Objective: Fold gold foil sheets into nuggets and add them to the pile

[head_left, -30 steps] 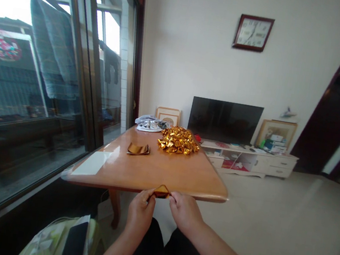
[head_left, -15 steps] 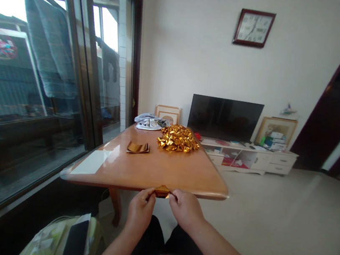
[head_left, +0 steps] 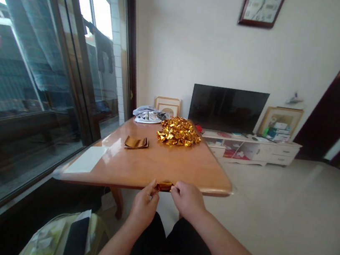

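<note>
A small piece of folded gold foil paper (head_left: pixel 165 187) is stretched between my hands at the table's near edge. My left hand (head_left: pixel 145 202) pinches its left end, fingers closed. At its right end, the fingers of my right hand (head_left: pixel 188 198) are pressed together on it. Farther back on the wooden table (head_left: pixel 158 164) lies a heap of folded gold foil pieces (head_left: pixel 179 132). To the left of that heap sits a stack of flat gold foil sheets (head_left: pixel 136 142), slightly curled.
A white sheet (head_left: pixel 86 160) lies on the table's left corner, and a bundled plastic bag (head_left: pixel 149 115) at its far end. On my left, a dark phone (head_left: pixel 76 239) rests on a pale green stool (head_left: pixel 100 227). Beyond stand a television (head_left: pixel 227 110) and a white cabinet (head_left: pixel 267 153).
The gold foil piece looks narrower and flatter between my fingers. My left fingers have shifted up along its end. The view has tipped down a little.
</note>
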{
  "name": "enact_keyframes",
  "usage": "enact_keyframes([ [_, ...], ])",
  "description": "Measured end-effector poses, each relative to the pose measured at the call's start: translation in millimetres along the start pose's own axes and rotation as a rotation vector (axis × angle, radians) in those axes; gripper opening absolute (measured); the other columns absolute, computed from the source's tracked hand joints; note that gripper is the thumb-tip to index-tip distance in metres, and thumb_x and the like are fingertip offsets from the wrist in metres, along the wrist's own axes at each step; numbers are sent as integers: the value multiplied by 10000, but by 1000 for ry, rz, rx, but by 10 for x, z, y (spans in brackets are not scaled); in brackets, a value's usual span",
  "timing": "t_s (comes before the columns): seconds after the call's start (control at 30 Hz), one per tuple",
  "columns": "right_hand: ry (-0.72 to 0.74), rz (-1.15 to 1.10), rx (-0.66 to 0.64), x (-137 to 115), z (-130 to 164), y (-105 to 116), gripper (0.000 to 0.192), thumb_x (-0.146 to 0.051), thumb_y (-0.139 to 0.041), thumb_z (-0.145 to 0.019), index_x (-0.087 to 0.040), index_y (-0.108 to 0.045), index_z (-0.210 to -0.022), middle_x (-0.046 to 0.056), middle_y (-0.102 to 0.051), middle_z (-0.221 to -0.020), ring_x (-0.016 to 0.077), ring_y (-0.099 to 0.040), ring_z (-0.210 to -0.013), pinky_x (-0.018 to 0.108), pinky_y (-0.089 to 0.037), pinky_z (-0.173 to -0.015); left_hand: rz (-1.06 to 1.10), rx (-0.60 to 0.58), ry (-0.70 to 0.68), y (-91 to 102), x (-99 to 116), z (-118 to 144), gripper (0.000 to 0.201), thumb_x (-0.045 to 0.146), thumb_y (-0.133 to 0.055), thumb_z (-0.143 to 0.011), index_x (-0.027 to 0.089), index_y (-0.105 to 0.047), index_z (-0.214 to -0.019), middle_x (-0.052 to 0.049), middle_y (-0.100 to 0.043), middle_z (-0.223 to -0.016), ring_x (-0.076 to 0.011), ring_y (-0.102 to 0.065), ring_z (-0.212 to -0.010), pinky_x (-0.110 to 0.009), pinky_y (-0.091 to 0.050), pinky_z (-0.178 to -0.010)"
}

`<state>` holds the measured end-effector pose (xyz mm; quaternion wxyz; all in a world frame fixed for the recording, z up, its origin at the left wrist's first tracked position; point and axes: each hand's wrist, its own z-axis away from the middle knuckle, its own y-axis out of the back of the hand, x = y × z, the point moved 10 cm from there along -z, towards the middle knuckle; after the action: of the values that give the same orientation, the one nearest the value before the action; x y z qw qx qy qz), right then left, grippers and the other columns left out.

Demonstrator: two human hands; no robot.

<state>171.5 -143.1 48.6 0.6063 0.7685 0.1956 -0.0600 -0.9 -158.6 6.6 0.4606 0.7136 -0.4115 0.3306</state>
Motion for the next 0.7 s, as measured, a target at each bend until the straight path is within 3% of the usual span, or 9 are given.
enact_keyframes([
  [0.1,-72,-200,-15,193,-144,-61,305,-358,-530,-907,-181,-632,-681,47,-699,-701,152,-589,-669,267,-274,-574,20,12,10,25,-43,-94,549,260,-559,-864,89,-522,-1384,-85,-748,-1010,-211,-695,-949,-365,-515,-921],
  [0.23,-251,-688,-178,455,-267,-357,278,-317,-491,-885,-168,-610,-682,24,-659,-597,118,-541,-524,225,-327,-518,42,7,5,-2,-115,-229,542,299,-547,-888,106,-499,-1392,-131,-721,-1130,-214,-695,-997,-372,-530,-918],
  [0.4,-467,-1156,-345,593,-270,-684,230,-300,-494,-859,-148,-616,-735,-7,-576,-503,73,-392,-374,195,-251,-405,41,-7,-53,-174,-191,-364,532,268,-561,-874,134,-496,-1386,-156,-685,-1212,-232,-679,-1081,-391,-542,-925],
  [0.7,-692,-1423,-481,704,-328,-903,204,-279,-486,-848,-140,-592,-743,-18,-538,-493,56,-367,-351,162,-210,-361,-98,-22,-212,-359,-59,-641,517,204,-546,-864,168,-502,-1378,-132,-670,-1214,-242,-639,-1139,-454,-503,-992],
])
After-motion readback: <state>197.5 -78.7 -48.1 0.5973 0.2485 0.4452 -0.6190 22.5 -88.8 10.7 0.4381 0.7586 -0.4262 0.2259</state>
